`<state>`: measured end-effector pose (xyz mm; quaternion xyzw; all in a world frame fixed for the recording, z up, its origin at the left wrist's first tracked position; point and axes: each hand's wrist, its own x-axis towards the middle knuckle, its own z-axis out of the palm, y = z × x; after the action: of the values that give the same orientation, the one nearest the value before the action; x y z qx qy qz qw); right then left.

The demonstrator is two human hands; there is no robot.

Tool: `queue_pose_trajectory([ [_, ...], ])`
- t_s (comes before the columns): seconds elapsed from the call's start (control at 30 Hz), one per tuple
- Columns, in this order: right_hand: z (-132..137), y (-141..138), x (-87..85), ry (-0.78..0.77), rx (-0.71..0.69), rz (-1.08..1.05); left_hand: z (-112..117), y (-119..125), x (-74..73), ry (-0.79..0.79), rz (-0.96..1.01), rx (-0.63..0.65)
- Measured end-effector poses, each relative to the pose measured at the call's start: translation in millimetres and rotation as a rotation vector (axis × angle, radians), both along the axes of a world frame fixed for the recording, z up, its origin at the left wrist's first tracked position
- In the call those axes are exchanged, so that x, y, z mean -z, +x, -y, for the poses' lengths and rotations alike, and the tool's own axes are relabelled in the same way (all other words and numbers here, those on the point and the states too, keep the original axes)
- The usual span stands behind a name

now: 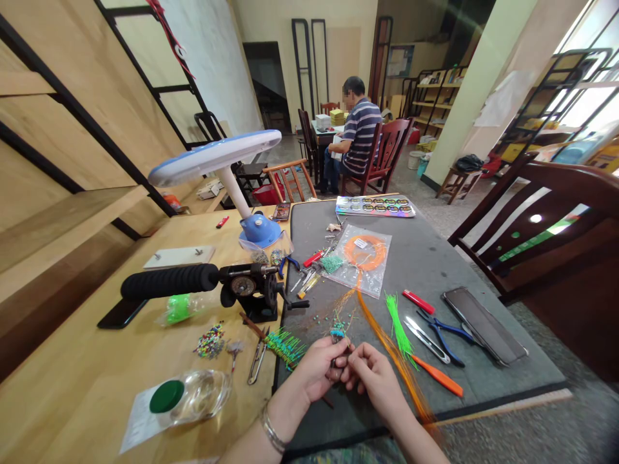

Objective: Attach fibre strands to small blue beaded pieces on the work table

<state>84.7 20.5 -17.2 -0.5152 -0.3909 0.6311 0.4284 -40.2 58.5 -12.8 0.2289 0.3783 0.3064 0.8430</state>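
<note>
My left hand [319,368] is closed, with thumb and fingers pinched around a small dark piece that is mostly hidden. At its fingertips sits a cluster of turquoise beads [337,332]. Touching or almost touching it, my right hand [370,374] has its thumb and forefinger pinched together; what they hold is too small to make out. Loose green beads [325,318] lie on the grey mat just beyond my hands. Left of my left hand is a row of bright green strands with blue tips [286,347]. A bundle of orange strands [382,335] runs past my right hand.
Right on the mat lie green strands [397,322], scissors-like snips [426,340], blue-handled pliers [442,335], an orange-handled tool [438,375] and a phone [483,325]. Left stand a black crank device [249,290], a lamp [260,229] and a green-capped bottle [206,396]. A seated person [358,135] is beyond.
</note>
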Motion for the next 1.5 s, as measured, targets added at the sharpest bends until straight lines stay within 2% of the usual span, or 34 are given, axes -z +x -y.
queue_pose_trajectory([
  [0.73,0,1,1.9,-0.01,0.018,-0.013,2,0,1.4,0.042,-0.024,-0.037],
  [1.03,-2,3,3.6,-0.007,0.018,-0.005,11,6,-1.8,0.183,-0.205,-0.09],
  [1.27,-3,10,0.3,-0.043,-0.03,-0.059,10,9,-8.4,0.251,-0.331,-0.188],
  [1.4,-5,12,-4.3,0.016,-0.062,0.041,7,9,-13.6,0.288,-0.345,-0.207],
  [1.5,-8,10,-6.1,0.066,-0.034,0.088,7,10,-14.5,0.31,-0.366,-0.217],
])
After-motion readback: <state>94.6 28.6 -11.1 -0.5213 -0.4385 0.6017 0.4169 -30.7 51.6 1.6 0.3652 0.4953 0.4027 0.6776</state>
